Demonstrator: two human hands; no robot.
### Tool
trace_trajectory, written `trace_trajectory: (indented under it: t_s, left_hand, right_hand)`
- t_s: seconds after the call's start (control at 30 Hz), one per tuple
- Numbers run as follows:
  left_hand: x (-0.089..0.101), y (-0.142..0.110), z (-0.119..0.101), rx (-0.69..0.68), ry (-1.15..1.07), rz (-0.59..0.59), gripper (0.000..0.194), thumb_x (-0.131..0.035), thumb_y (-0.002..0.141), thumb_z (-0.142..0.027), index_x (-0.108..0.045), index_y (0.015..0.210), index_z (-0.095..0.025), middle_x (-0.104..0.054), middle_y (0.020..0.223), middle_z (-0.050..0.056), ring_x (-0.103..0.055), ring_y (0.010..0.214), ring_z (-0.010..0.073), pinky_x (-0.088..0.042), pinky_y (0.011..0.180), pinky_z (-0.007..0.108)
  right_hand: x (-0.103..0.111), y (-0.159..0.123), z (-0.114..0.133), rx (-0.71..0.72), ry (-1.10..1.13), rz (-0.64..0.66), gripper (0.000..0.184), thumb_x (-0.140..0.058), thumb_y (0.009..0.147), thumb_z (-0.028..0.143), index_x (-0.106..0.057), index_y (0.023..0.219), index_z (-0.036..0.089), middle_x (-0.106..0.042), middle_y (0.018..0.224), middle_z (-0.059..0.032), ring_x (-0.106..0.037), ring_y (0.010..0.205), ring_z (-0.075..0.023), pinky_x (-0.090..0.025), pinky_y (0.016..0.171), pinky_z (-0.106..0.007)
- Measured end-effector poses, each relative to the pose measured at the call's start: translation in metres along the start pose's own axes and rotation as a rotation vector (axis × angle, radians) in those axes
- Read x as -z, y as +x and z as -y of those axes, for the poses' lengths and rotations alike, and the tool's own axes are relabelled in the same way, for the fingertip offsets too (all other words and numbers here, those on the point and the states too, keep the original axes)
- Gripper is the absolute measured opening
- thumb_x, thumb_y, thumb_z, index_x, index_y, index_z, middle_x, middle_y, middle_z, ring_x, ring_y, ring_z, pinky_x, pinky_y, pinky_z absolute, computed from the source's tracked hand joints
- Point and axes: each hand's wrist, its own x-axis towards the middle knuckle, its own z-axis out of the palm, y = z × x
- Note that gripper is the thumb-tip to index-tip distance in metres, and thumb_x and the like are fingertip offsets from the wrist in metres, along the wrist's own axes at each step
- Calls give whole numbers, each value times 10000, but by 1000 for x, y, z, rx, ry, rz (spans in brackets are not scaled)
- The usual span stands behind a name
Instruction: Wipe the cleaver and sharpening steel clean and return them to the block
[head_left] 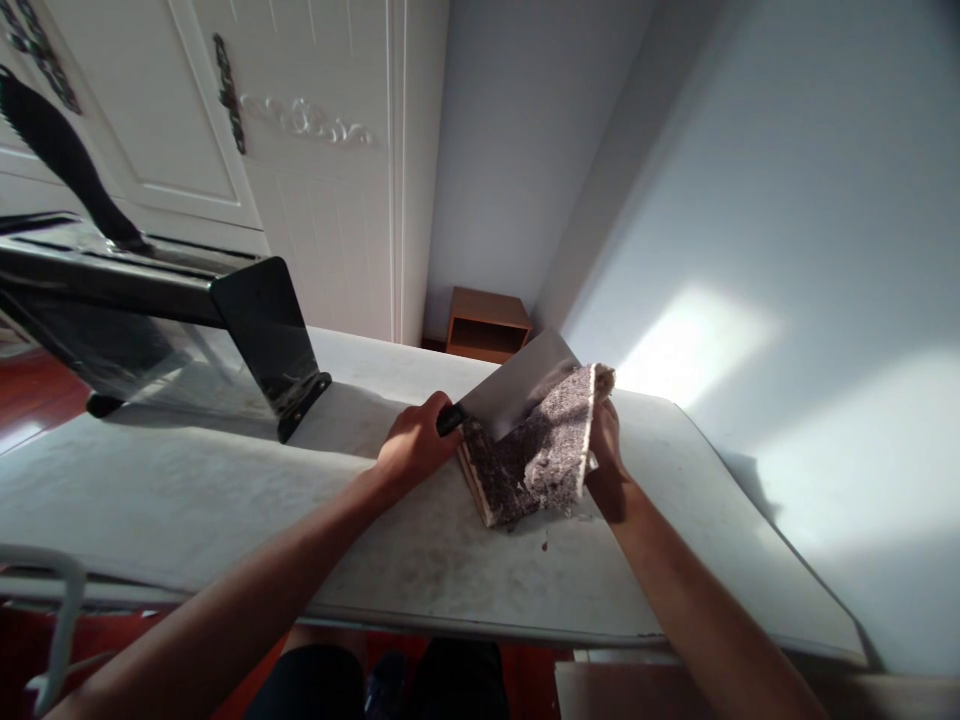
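My left hand [418, 438] is closed round the black handle of a cleaver [517, 385]. The broad metal blade points up and to the right. Its lower part lies against a thick, fuzzy grey-brown cloth [562, 430] with a pale edge. The cloth is folded open, with one flap on the table and the other raised. My right hand [607, 440] grips the raised flap from behind at the right; most of its fingers are hidden by the cloth. A small brown crumb [544, 547] lies just in front of the cloth.
A black knife rack [259, 320] with clear panels stands on the pale table [405, 560] at the left, a black-handled knife [75, 160] upright in it. Behind are white cabinets [322, 200] and a small brown open box [491, 310]. A wall [825, 250] borders the right.
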Motion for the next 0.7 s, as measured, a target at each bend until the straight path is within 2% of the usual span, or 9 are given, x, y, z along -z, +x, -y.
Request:
trace_trajectory:
  t_s: [0.1,0.27,0.43,0.53,0.7]
  left_hand:
    - [0,1,0,34,-24,-3,184,-585,790,-373,-569,906,-231,-636,781,5,-583,734,176,-389,632,255]
    - [1,1,-6,87,-155,-18,228,-601,785,-417,-553,876,-214,-637,760,-9,-604,692,157,-423,613,241]
    - [8,-3,-14,176,-450,39,323,-646,757,-473,-512,882,-208,-589,677,-49,-592,511,126,-448,484,221]
    - [12,-5,-17,174,-562,63,368,-684,729,-482,-496,881,-205,-578,652,-55,-606,489,140,-442,428,216]
    - [15,-2,-19,235,-790,132,464,-781,641,-459,-459,848,-197,-633,654,-33,-643,521,165,-491,457,229]
  right_hand:
    - [-12,-7,-4,-66,145,1,410,-742,626,520,-581,835,206,-637,685,-11,-621,633,-195,-506,560,-317]
    - [-20,-10,-18,-101,209,100,378,-821,577,420,-619,804,194,-670,701,-8,-674,755,-235,-555,653,-337]
    - [-18,-12,-22,-100,194,250,381,-841,586,414,-652,829,189,-674,690,-2,-671,692,-212,-568,671,-336]
    - [-20,-15,-23,-70,166,309,390,-881,523,374,-656,782,190,-675,674,1,-658,659,-205,-566,665,-338]
    - [-20,-16,-24,-62,122,522,370,-901,476,318,-648,709,181,-674,673,-2,-630,636,-184,-548,645,-312]
